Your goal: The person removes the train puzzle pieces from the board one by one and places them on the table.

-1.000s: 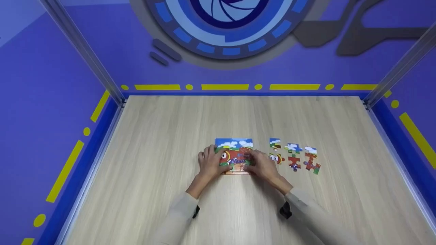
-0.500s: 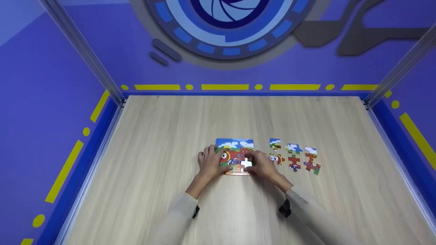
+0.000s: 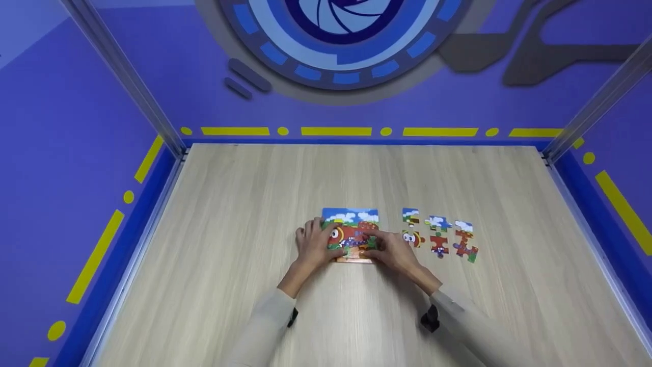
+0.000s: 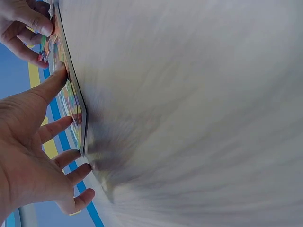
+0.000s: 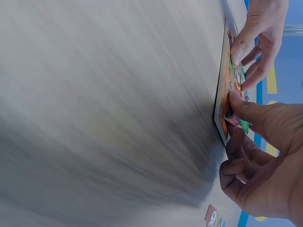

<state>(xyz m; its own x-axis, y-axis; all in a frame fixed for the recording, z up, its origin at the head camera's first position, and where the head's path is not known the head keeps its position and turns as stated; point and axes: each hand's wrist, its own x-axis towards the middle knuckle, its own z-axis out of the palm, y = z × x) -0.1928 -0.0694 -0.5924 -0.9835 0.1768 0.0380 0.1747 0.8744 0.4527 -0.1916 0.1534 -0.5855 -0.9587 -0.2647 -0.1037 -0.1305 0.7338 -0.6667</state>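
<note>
A picture puzzle board (image 3: 350,214) with a blue sky and a red cartoon figure lies on the table between both hands. Over its left side rests my left hand (image 3: 315,245), fingers spread; in the left wrist view its thumb (image 4: 57,75) presses on the face while other fingertips meet the edge. At the lower right of the board, my right hand (image 3: 396,250) pinches a jigsaw piece (image 5: 244,126) between thumb and forefinger. The right wrist view shows this piece slightly tilted against the board's surface, partly covered by the fingers.
Right of the board lie several loose jigsaw pieces, among them a sky piece (image 3: 438,223), a piece with eyes (image 3: 410,238) and a red one (image 3: 439,244). Blue-purple panels (image 3: 153,102) wall the wooden table (image 3: 244,204) at the back and sides.
The pinched piece flashed bright white half a second ago and now shows its colours at a different tilt. My right hand has shifted slightly down; the left hand stays put.
</note>
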